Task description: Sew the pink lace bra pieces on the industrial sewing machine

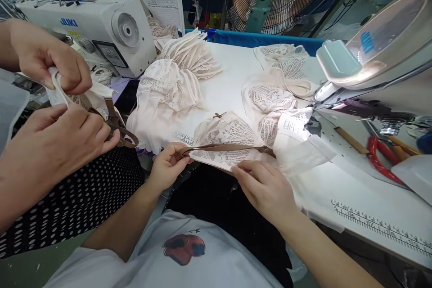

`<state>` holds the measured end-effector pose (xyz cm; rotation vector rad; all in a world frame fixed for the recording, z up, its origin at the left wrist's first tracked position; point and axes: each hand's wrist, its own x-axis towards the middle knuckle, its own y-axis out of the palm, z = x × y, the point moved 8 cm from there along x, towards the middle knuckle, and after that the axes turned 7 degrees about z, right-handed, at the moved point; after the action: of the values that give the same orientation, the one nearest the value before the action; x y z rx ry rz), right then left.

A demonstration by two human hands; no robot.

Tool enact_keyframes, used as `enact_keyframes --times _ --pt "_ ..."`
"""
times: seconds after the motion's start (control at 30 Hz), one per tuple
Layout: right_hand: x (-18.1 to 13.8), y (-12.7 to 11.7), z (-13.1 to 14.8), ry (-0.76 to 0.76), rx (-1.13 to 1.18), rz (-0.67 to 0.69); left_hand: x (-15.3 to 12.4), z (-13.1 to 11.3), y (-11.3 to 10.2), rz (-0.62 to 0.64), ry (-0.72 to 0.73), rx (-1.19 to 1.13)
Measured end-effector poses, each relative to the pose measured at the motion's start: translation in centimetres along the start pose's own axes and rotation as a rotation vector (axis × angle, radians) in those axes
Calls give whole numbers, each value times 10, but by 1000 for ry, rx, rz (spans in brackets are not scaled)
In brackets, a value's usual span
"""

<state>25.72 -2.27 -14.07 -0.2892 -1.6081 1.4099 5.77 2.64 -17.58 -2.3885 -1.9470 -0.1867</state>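
My left hand (168, 164) pinches the left end of a brown strap (226, 147) that runs along the lower edge of a cream lace bra piece (224, 137) at the table's near edge. My right hand (265, 186) presses its fingers together on the lower right hem of the same lace piece. A white printed label (293, 126) lies on the fabric just to the right.
A co-worker's two hands (50, 99) at the left hold white fabric with a brown strap over a dotted lap. Piles of lace pieces (175, 81) cover the white table (354, 202). Sewing machines (101, 27) stand left and right; red-handled scissors (381, 157) lie right.
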Motion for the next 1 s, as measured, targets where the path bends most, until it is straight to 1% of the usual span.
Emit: enact_keyframes --times 0.13,0.27,0.33,0.5,0.6,0.67,0.73,0.83,0.93,1.0 --pt "1 1 0 3 22 28 -2 3 -1 -4 -45 31" --pt "6 0 1 23 2 42 -4 5 -2 -38 -113 -11" --pt "10 -2 2 44 -27 42 -3 3 -3 -52 -124 -32" --pt "20 -9 9 59 -118 -31 5 -13 1 -24 -43 -41" --pt "21 -8 13 39 -122 -30 10 -25 4 3 33 3" --pt "20 -6 13 38 -101 -20 12 -31 5 17 69 34" --pt "19 -5 10 53 -50 -18 13 -31 5 14 69 42" --pt "19 -5 4 86 77 -14 13 -24 1 -16 9 8" --pt "23 -4 -1 81 198 33 11 -15 2 10 -62 5" --pt "26 -7 -2 60 208 52 9 -9 1 30 -101 46"
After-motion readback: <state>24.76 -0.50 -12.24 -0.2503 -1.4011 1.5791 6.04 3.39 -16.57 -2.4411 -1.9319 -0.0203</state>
